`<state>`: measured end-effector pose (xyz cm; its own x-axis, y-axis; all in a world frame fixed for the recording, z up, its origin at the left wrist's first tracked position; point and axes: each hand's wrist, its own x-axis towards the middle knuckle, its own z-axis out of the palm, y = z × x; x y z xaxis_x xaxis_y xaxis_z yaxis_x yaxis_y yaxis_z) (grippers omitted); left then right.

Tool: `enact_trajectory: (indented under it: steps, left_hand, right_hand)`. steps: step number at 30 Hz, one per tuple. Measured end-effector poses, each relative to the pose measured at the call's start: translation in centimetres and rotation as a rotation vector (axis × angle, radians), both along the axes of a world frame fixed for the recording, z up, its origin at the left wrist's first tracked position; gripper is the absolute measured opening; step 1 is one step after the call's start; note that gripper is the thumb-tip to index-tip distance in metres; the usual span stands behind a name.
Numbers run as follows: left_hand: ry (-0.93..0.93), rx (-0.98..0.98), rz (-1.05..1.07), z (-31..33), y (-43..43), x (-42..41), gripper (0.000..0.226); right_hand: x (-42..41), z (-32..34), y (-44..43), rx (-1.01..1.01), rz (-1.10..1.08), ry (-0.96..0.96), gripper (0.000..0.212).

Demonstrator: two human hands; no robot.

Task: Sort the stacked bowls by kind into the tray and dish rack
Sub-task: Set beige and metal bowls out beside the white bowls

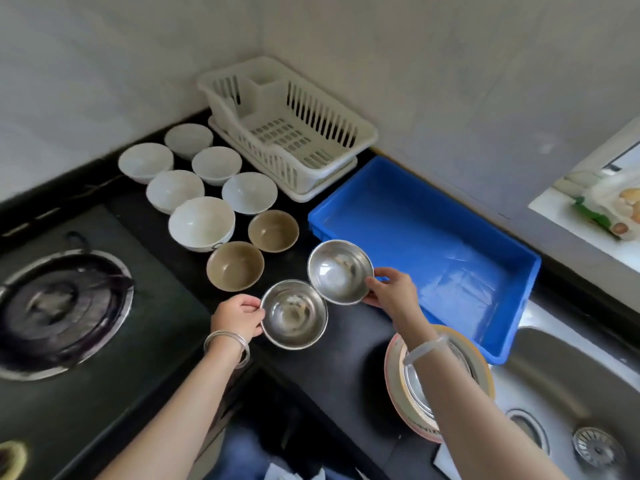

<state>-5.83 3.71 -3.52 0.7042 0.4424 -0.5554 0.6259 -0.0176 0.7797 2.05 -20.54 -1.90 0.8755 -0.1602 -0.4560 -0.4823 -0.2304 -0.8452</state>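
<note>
Each hand holds one steel bowl by its rim above the black counter (346,344): the left hand (239,318) pinches the left edge of the nearer steel bowl (293,314), thumb on top and fingers curled beneath, and the right hand (389,289) grips the right edge of the farther steel bowl (340,271) the same way. The two rims sit just beside each other, close to touching, and whether either bowl rests on the counter or is lifted I cannot tell. Behind them stand two brown bowls (235,266) and, further back, six white bowls (201,223) set in two loose rows, all upright and open. The blue tray (426,216) lies to the right with its near-left rim just behind the farther steel bowl — its floor is bare and wide open. The white dish rack (287,129) sits in the back corner against the wall, also with nothing in it. Open counter remains in front of the hands, bounded on the left by the stove (65,306) and on the right by the sink (571,393). Under the right forearm, at the sink's edge, a stack of dishes (398,386) still waits — printing on its rim is too blurred to read.
</note>
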Motion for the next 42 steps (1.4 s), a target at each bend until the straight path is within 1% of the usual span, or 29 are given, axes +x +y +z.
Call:
enact_trajectory:
  steps: [5,9,13,19,24,29,34,38,42]
  left_hand:
    - [0.062,-0.046,0.067,-1.8,1.7,-0.2,0.019]
    - [0.085,-0.059,0.083,-2.6,2.6,0.1,0.019]
    - [0.102,-0.074,0.083,-3.0,3.2,0.3,0.018]
    - [0.103,-0.082,0.097,-3.5,3.3,0.6,0.019]
    - [0.090,-0.049,0.102,-3.5,3.3,0.7,0.021]
    - [0.079,-0.021,0.098,-3.7,3.4,0.9,0.013]
    - [0.074,0.027,0.073,-3.8,3.5,0.9,0.011]
    - [0.066,0.111,0.019,-3.5,3.5,0.7,0.022]
    - [0.047,0.272,-0.082,-2.3,3.1,0.5,0.027]
  right_hand:
    - [1.9,-2.1,3.1,-0.042,0.012,0.060,0.008]
    - [2.3,-3.8,4.5,-0.078,-0.014,0.106,0.020]
    - [2.4,-5.2,5.4,-0.036,-0.063,0.173,0.028]
    - [2.6,-5.8,6.1,-0.018,-0.082,0.188,0.029]
    - [2.9,-5.8,6.5,0.006,-0.091,0.180,0.029]
    - [2.9,-5.8,6.8,0.040,-0.113,0.170,0.026]
    - [2.7,-5.8,6.7,0.055,-0.105,0.190,0.019]
    - [2.3,-5.4,6.5,0.019,-0.047,0.191,0.023]
    - [1.7,-4.3,5.9,-0.051,0.035,0.182,0.029]
